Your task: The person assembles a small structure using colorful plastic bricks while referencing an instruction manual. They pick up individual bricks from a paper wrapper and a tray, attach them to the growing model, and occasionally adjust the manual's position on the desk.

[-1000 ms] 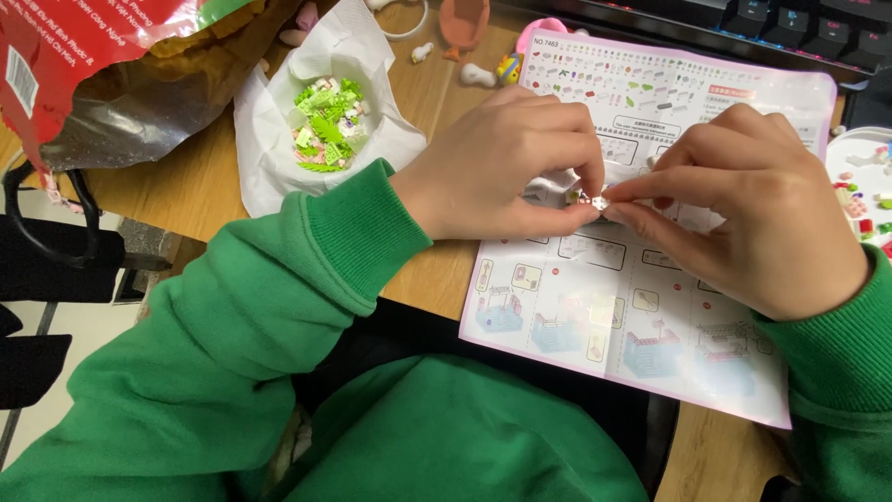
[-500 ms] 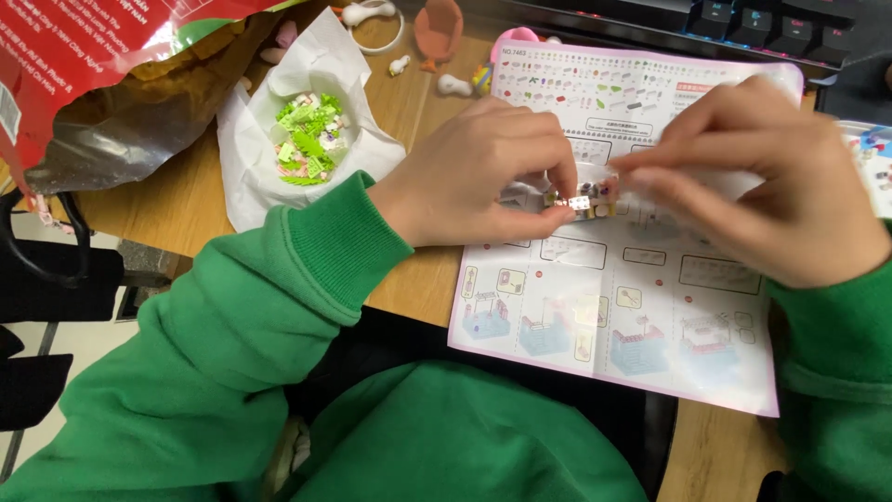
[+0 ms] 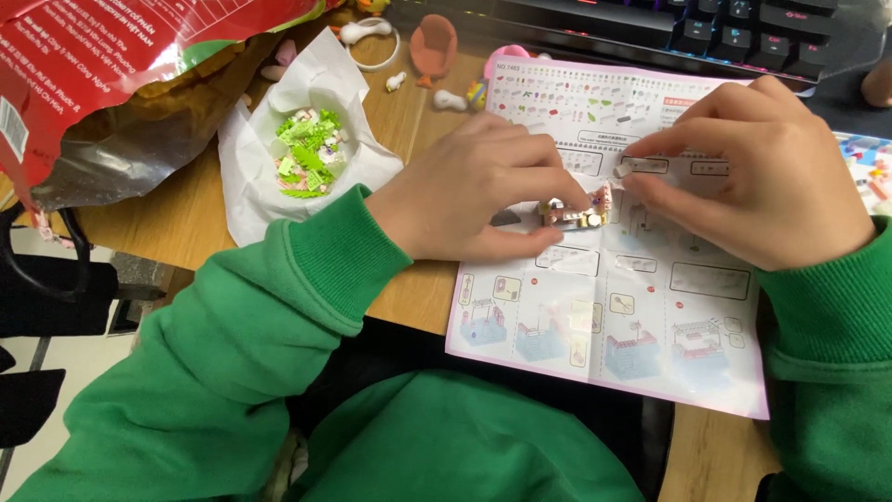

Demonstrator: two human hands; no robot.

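We pinch a small pink-and-brown brick model [image 3: 574,210] in our left hand [image 3: 474,191], fingers closed round it, just above the instruction sheet [image 3: 609,307]. Our right hand [image 3: 757,181] grips a tiny white brick [image 3: 624,169] between thumb and forefinger, close beside the model but not yet pressed on. Judging by the sheet's later pictures, the build looks only a few bricks in; many green and pink pieces [image 3: 305,153] lie in a white paper wrapper [image 3: 246,191]. The model's underside is hidden, and its exact shape is hard to make out.
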